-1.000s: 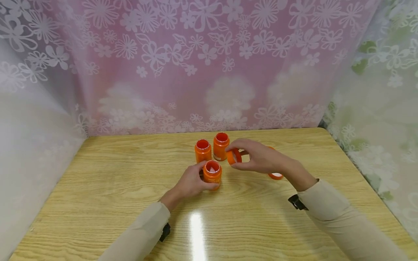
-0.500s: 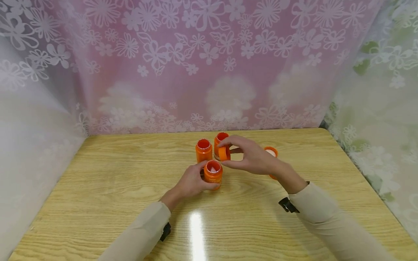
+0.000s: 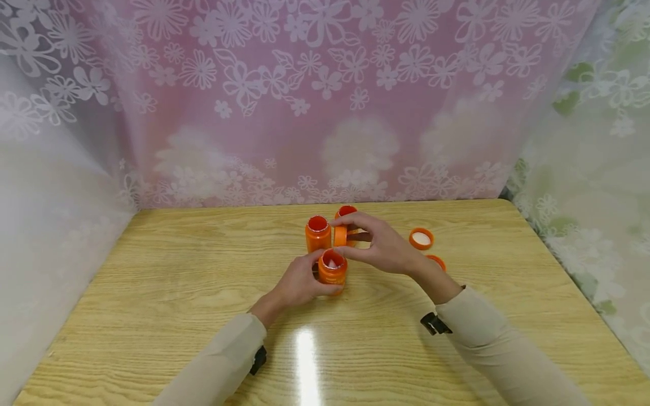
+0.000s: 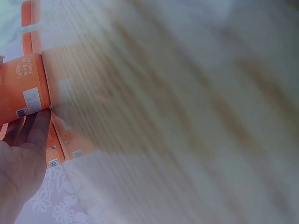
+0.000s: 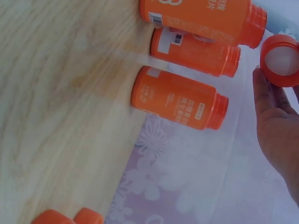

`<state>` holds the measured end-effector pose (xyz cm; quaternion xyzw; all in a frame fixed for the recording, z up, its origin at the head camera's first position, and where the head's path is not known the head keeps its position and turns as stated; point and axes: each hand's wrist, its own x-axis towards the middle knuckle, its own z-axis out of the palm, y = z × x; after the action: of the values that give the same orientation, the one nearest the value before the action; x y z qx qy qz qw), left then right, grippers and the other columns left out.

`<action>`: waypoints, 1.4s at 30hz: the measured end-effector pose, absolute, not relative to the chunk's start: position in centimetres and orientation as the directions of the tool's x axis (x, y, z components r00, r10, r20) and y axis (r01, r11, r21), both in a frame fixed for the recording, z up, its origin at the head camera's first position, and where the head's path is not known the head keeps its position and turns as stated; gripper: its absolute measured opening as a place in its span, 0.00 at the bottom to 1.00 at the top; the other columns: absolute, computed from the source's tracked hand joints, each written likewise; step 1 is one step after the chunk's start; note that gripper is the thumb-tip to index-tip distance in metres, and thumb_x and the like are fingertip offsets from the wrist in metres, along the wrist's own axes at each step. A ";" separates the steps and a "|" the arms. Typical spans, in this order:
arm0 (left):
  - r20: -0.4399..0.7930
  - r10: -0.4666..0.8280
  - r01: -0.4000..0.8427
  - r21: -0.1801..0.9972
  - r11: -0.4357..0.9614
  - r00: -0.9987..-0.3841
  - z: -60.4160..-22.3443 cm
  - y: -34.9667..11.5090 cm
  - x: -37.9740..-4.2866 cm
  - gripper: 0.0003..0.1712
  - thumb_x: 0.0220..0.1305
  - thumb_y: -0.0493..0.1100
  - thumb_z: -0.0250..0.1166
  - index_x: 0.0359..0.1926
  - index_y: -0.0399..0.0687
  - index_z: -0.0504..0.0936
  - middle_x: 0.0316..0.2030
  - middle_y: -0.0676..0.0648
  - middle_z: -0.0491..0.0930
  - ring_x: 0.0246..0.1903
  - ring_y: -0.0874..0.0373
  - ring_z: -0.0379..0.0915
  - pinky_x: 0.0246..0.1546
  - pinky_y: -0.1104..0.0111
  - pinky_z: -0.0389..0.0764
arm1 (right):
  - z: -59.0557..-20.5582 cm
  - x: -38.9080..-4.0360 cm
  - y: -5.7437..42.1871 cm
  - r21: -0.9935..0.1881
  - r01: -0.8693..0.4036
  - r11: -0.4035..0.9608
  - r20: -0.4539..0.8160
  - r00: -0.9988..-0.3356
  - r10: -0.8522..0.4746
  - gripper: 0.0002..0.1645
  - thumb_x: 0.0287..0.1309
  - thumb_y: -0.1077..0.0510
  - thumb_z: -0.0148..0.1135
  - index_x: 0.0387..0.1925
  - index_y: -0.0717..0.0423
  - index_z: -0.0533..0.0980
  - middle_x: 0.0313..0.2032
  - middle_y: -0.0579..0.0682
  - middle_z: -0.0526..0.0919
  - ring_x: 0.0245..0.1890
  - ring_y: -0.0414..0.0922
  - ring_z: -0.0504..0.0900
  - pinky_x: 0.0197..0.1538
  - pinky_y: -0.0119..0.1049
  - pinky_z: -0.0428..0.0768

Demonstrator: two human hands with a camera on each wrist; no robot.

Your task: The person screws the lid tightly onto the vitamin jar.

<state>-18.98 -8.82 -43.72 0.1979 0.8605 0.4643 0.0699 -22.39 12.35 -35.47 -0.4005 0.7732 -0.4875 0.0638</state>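
My left hand (image 3: pixel 299 280) grips an open orange bottle (image 3: pixel 332 274), which stands upright on the table with something pale inside. In the right hand (image 3: pixel 381 246) is an orange screw cap (image 3: pixel 340 236), pinched between fingers and thumb just above and behind the gripped bottle's mouth. The right wrist view shows the white inner face of that cap (image 5: pixel 281 60). Behind the gripped bottle stands a second uncapped orange bottle (image 3: pixel 317 239). A third bottle (image 5: pixel 180 98) is partly hidden by the right hand in the head view.
Two orange caps lie right of the right hand: one cap (image 3: pixel 421 239) with its white inside up, the other cap (image 3: pixel 438 262) partly hidden by the forearm. The wooden table (image 3: pixel 178 270) ends at a pink flowered curtain (image 3: pixel 284 141) behind.
My right hand has carried the cap leftward toward the gripped bottle, turning it on edge. The left hand and its bottle have stayed put. More of the caps on the table now shows.
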 end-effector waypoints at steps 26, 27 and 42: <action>0.044 0.407 0.259 0.832 0.490 -0.912 -43.5 -8.7 -18.9 0.36 0.49 0.51 0.76 0.58 0.51 0.72 0.46 0.57 0.79 0.43 0.63 0.74 0.49 0.67 0.75 | -36.9 -22.0 11.7 -0.866 -0.475 0.159 0.276 -0.717 -0.640 0.16 0.55 0.56 0.70 0.32 0.52 0.68 0.52 0.46 0.77 0.51 0.44 0.77 0.53 0.40 0.76; 0.045 0.407 0.260 0.832 0.490 -0.912 -43.5 -8.7 -18.9 0.36 0.49 0.51 0.76 0.58 0.51 0.72 0.46 0.57 0.78 0.43 0.63 0.74 0.49 0.67 0.75 | -36.9 -22.0 11.7 -0.860 -0.484 0.161 0.282 -0.713 -0.642 0.16 0.54 0.55 0.70 0.32 0.52 0.68 0.51 0.46 0.77 0.51 0.44 0.77 0.53 0.40 0.76; 0.042 0.396 0.250 0.833 0.492 -0.917 -43.5 -8.7 -18.9 0.34 0.48 0.51 0.76 0.55 0.50 0.74 0.43 0.56 0.79 0.39 0.61 0.74 0.45 0.67 0.76 | -37.6 -21.6 11.6 -0.803 -0.563 0.197 0.303 -0.669 -0.679 0.16 0.52 0.56 0.72 0.32 0.51 0.69 0.48 0.45 0.77 0.50 0.43 0.75 0.54 0.39 0.76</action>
<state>-18.86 -8.70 -43.52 0.1877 0.8604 0.4674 0.0776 -21.65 11.57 -37.61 -0.4023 0.7712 -0.4897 0.0593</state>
